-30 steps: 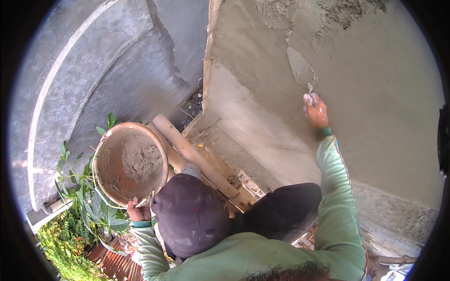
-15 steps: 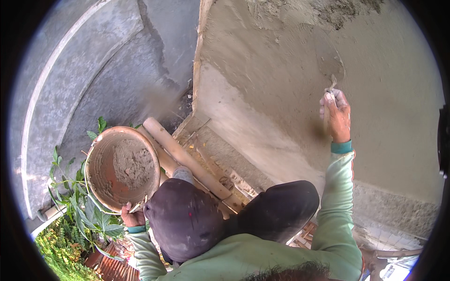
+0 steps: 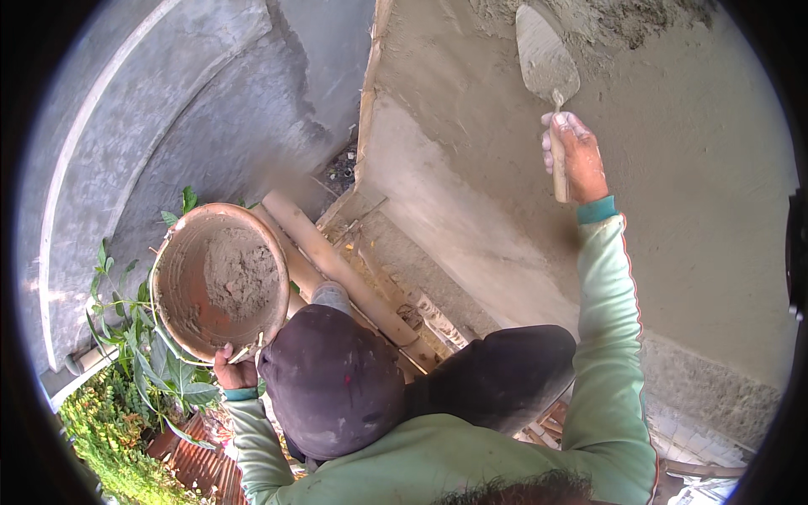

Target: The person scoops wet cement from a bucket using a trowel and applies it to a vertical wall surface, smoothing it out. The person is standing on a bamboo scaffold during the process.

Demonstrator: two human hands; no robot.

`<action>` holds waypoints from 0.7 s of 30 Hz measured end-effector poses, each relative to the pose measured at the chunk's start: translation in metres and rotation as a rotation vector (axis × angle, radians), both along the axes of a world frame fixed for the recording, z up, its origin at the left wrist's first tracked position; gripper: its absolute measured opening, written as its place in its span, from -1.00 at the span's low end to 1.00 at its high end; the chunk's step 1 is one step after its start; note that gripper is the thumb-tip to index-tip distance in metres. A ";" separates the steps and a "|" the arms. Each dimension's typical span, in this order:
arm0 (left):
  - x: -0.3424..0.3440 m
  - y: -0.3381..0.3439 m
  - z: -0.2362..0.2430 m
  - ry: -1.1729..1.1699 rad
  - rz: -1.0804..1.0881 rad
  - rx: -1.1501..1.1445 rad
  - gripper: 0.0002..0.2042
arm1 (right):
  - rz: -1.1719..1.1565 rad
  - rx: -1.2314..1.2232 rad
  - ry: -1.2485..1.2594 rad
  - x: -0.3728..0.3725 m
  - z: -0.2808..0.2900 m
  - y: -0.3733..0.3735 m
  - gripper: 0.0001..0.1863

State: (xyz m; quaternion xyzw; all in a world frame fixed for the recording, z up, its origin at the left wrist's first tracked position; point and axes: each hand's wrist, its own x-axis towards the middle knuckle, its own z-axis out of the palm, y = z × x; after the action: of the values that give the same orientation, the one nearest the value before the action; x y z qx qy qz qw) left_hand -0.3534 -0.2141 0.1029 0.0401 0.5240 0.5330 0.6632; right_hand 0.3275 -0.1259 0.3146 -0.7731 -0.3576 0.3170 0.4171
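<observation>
Upper right, your right hand [image 3: 577,158] clenches the trowel [image 3: 545,57], apparently plastering; left hand [image 3: 236,370] grips basin [image 3: 183,282]; next, press flat.

Right hand [image 3: 579,160] clenched, far forward of curled left hand [image 3: 236,374]

A pale green long-sleeved shirt [image 3: 438,459] is worn, its sleeves finished with teal cuffs [image 3: 597,210], the right one edged with reddish piping [image 3: 633,278]. Beyond the shirt, dark trousers [image 3: 497,370] are marked with pale smudges and a small red spot [image 3: 348,380].
</observation>
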 end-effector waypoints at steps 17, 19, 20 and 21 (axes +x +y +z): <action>0.016 0.004 0.004 0.057 -0.066 0.093 -0.60 | -0.025 0.123 -0.245 0.000 -0.121 0.059 -0.70; 0.011 0.005 -0.003 0.100 -0.080 0.115 -0.59 | -0.128 0.284 -0.105 -0.005 -0.105 0.066 -0.70; 0.022 0.006 0.008 0.072 -0.052 0.113 -0.59 | -0.173 0.368 -0.047 -0.007 -0.099 0.057 -0.69; 0.023 0.010 0.012 0.095 -0.054 0.115 -0.59 | -0.218 0.451 0.011 -0.007 -0.091 0.048 -0.69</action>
State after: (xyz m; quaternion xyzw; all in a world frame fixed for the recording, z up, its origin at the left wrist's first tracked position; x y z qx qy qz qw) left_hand -0.3308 -0.2046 0.1150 0.1175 0.5219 0.5416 0.6484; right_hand 0.3202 -0.0779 0.2234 -0.6927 -0.3316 0.1866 0.6127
